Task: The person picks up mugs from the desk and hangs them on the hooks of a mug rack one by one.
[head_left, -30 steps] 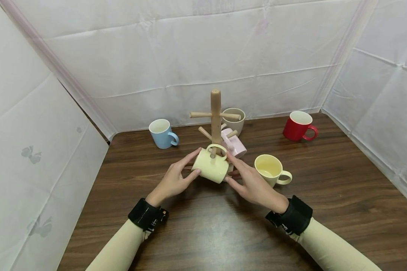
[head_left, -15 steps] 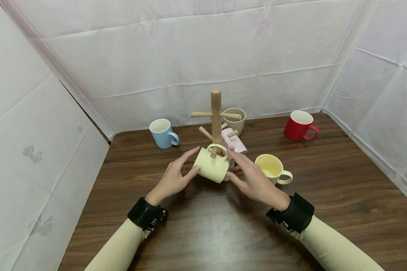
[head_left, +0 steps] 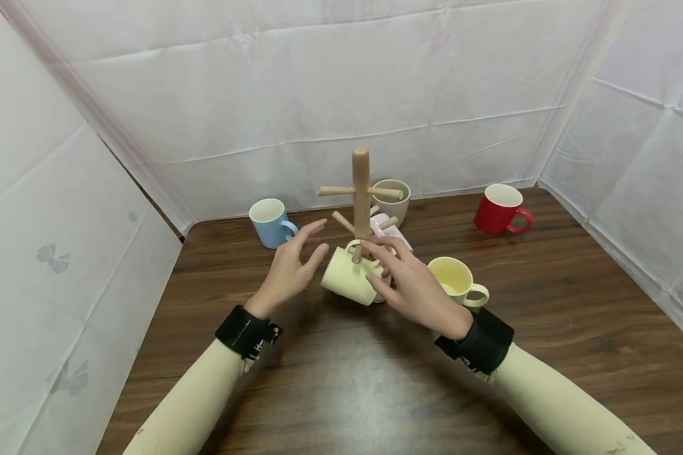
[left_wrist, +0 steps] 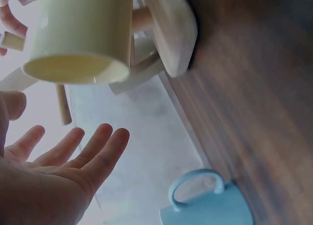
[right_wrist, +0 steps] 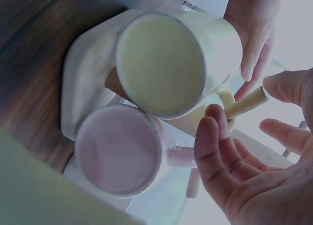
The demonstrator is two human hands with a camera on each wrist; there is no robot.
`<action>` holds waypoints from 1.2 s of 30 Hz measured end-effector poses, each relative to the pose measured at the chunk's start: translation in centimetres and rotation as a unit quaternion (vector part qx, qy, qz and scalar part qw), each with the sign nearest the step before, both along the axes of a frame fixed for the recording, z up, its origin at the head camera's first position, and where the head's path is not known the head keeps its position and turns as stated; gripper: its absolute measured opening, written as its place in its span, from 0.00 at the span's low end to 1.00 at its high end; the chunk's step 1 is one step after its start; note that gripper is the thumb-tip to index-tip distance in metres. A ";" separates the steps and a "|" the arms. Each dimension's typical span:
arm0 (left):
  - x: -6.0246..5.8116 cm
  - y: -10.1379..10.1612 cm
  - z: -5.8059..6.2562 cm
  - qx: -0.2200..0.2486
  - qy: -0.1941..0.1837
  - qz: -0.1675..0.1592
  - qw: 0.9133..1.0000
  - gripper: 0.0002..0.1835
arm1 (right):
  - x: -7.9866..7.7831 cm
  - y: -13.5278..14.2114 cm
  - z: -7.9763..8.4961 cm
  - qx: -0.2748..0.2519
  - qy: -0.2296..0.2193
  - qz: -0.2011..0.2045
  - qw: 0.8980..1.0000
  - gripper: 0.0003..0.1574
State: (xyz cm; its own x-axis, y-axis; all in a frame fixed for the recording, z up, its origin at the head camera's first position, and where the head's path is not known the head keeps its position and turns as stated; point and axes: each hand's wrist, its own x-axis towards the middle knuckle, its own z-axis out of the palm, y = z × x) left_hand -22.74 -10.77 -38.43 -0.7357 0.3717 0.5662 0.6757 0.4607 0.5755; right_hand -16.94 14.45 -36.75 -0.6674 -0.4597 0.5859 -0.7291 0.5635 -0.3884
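A pale yellow mug (head_left: 346,279) hangs tilted by its handle on a low front peg of the wooden mug tree (head_left: 361,212). My left hand (head_left: 289,268) is off to the mug's left, fingers spread and apart from it, as the left wrist view also shows. Over the mug's right side is my right hand (head_left: 421,291), its fingers loosely bent and holding nothing. In the right wrist view, its thumb is near the peg tip (right_wrist: 249,101). A pink mug (right_wrist: 117,151) hangs beside the pale yellow one, mostly hidden by my right hand in the head view.
A blue mug (head_left: 269,224) stands at the back left and a red mug (head_left: 494,212) at the back right. Another yellow mug (head_left: 452,276) stands just right of my right hand. Behind the tree is a beige mug (head_left: 397,212). White sheeting (head_left: 250,126) encloses the table.
Both hands held the pale yellow mug at its sides earlier. My left hand has let go and moved up and left; my right fingers have loosened from it. The mug stays on the peg.
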 end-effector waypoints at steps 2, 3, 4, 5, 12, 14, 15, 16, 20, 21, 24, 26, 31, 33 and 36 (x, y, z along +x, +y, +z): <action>-0.7 -0.1 0.2 -0.005 0.004 0.008 1.000 0.25 | -0.2 -0.4 0.1 0.009 0.009 -0.011 1.000 0.32; -1.0 -0.2 0.3 -0.007 0.003 0.010 1.000 0.25 | -0.2 -0.5 0.1 0.011 0.011 -0.014 1.000 0.32; -1.4 -0.2 0.4 -0.010 0.003 0.011 1.000 0.25 | -0.3 -0.7 0.1 0.013 0.013 -0.019 1.000 0.31; -1.7 -0.3 0.5 -0.012 0.002 0.013 1.000 0.24 | -0.3 -0.9 0.1 0.015 0.016 -0.024 0.999 0.31; -3.5 0.0 0.8 -0.030 -0.001 0.005 1.000 0.23 | -0.4 -1.7 0.3 0.024 0.013 -0.056 0.998 0.26; -3.8 0.2 0.8 -0.032 -0.005 0.002 0.999 0.23 | -0.4 -1.9 0.2 0.027 0.005 -0.061 0.998 0.25; -3.9 0.4 0.8 -0.033 -0.007 0.001 0.999 0.22 | -0.4 -1.9 0.2 0.029 0.000 -0.062 0.998 0.24; -4.1 0.5 0.8 -0.033 -0.008 0.001 0.999 0.22 | -0.4 -2.0 0.2 0.030 -0.003 -0.062 0.998 0.24; -4.5 1.1 0.8 -0.028 -0.010 0.011 1.000 0.20 | -0.4 -2.1 0.2 0.033 -0.007 -0.064 0.997 0.23; -4.6 1.2 0.8 -0.026 -0.009 0.014 1.000 0.19 | -0.4 -2.1 0.3 0.033 -0.005 -0.065 0.997 0.23; -4.8 1.5 0.9 -0.017 -0.008 0.020 1.000 0.18 | -0.4 -2.1 0.3 0.036 0.003 -0.071 0.997 0.22; -5.0 1.8 1.0 -0.014 -0.005 0.024 1.000 0.17 | -0.5 -2.1 0.3 0.037 0.009 -0.077 0.996 0.22; -5.7 2.2 1.2 -0.008 -0.002 0.032 0.999 0.15 | -0.6 -2.3 0.1 0.030 0.022 -0.086 0.996 0.20; -5.8 2.2 1.1 -0.001 -0.004 0.035 0.999 0.14 | -0.7 -2.5 0.0 0.022 0.023 -0.086 0.996 0.19; -5.8 2.3 1.2 0.011 -0.009 0.037 0.999 0.13 | -0.7 -2.6 -0.1 0.012 0.028 -0.090 0.995 0.17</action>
State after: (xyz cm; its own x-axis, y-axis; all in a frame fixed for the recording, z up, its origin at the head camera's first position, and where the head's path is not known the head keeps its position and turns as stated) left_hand -28.55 -8.43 -37.27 -0.7712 0.3025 0.5601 0.6292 0.4962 0.5983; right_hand -17.67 11.81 -36.80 -0.7064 -0.3506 0.6148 -0.6361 0.6955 -0.3343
